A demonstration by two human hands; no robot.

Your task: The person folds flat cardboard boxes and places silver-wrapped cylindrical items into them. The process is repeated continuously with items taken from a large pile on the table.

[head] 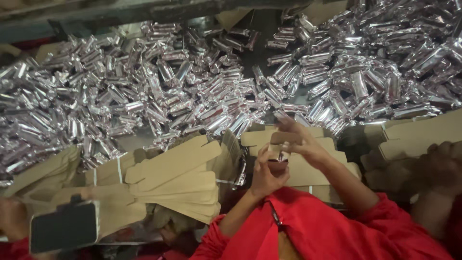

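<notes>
Head view, looking down over a work surface. I see my left hand (266, 174) and right hand (302, 142) raised together at centre, both on red sleeves (332, 231). The left hand's fingers are curled narrow around a small dark-and-silver piece (279, 161) — too blurred for me to tell what kind of thing it is. The right hand's fingers are spread wide, its fingertips reaching just above that piece; motion blur hides whether they touch it.

Behind the hands lies a broad heap of silver foil-wrapped packets (192, 96), split into a left mass and a right mass (375, 67) with a dark gap between them. Nearer to me, stacks of flat brown cardboard blanks (173, 178) fan out at left and centre, and more blanks (423, 132) sit at right.

At the lower left, another person's hand (12, 216) holds a dark phone in a clamp (65, 226). At the right edge, a further hand (440, 166) rests on the cardboard — well apart from mine.
</notes>
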